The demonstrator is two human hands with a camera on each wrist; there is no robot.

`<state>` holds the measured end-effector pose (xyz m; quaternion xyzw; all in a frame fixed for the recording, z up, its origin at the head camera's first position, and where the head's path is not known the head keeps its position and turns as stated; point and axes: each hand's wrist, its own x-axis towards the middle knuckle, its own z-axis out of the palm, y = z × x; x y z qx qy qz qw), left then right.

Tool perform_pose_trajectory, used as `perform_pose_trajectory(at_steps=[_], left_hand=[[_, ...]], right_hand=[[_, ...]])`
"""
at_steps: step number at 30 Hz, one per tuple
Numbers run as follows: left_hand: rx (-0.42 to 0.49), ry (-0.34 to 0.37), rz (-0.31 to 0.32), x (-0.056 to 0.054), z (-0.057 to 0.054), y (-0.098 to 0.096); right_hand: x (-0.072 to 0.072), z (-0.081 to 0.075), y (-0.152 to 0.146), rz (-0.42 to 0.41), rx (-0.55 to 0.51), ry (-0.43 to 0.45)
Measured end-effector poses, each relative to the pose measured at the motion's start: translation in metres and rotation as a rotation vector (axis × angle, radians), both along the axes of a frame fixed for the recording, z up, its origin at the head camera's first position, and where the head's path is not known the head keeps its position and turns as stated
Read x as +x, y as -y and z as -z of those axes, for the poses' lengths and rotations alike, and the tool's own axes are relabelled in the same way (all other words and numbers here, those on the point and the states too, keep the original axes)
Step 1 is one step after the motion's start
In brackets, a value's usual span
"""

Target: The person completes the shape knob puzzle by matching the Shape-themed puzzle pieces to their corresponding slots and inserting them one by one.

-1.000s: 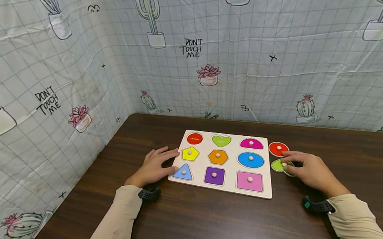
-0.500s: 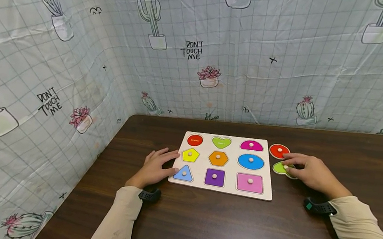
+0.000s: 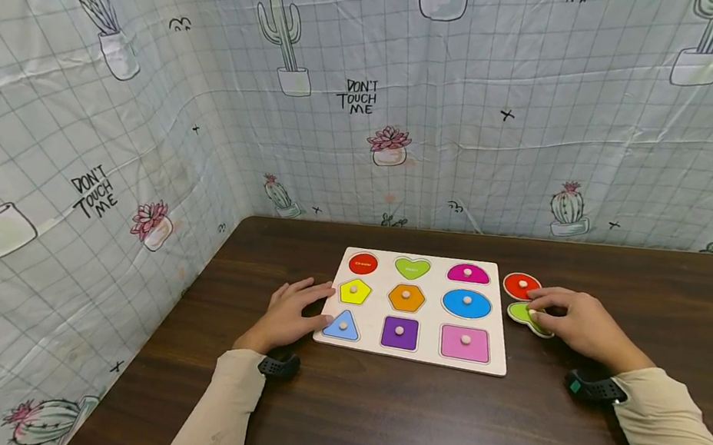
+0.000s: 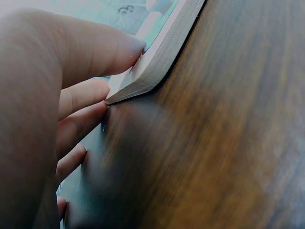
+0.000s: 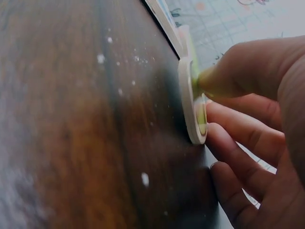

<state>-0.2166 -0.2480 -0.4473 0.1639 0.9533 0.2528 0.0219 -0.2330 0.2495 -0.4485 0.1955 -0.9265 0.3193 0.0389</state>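
Observation:
A white shape puzzle board [image 3: 428, 318] lies on the table. My left hand [image 3: 287, 317] rests at its left edge, with the thumb on the near corner by the blue triangle [image 3: 340, 326] and the fingers along the side. To the right of the board, my right hand [image 3: 581, 324] pinches the green heart piece [image 3: 520, 311] between thumb and fingers, hiding part of it. In the right wrist view the heart piece [image 5: 187, 102] shows edge-on, low over the table. A red circle piece [image 3: 518, 284] with a knob lies just beyond it, near the fingertips.
Printed red circle [image 3: 363, 263] and green heart [image 3: 412, 268] places show on the board without pieces. Several other knobbed shapes sit in it, such as the blue oval [image 3: 456, 303]. A patterned cloth [image 3: 445, 104] hangs behind the dark wooden table [image 3: 400, 432].
The green heart piece has turned slightly and shifted a little right in my right hand. My left hand stays at the board's edge. The head view has tilted up slightly.

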Motion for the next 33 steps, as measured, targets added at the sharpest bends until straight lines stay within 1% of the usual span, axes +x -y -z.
perform_pose_trajectory(at_steps=[5,12,21,28,33], left_hand=[[-0.007,-0.003,0.002,0.0003,0.0002,-0.0008],[-0.011,-0.006,0.001,0.0003,0.0001,-0.0014],[-0.008,-0.003,-0.005,0.0008,-0.0010,-0.0022],[-0.007,-0.005,-0.007,0.0005,-0.0001,-0.0018],[-0.005,-0.008,-0.003,0.0001,0.0006,-0.0012]], right_hand=[[0.0004,0.0006,-0.0006,0.032,-0.031,0.025],[0.0019,-0.0001,-0.0017,0.063,-0.078,0.034],[0.0004,-0.0006,-0.0031,0.100,-0.097,0.058],[-0.0004,0.0008,-0.0048,0.111,-0.115,0.055],[0.0000,0.0006,-0.0047,0.123,-0.125,0.071]])
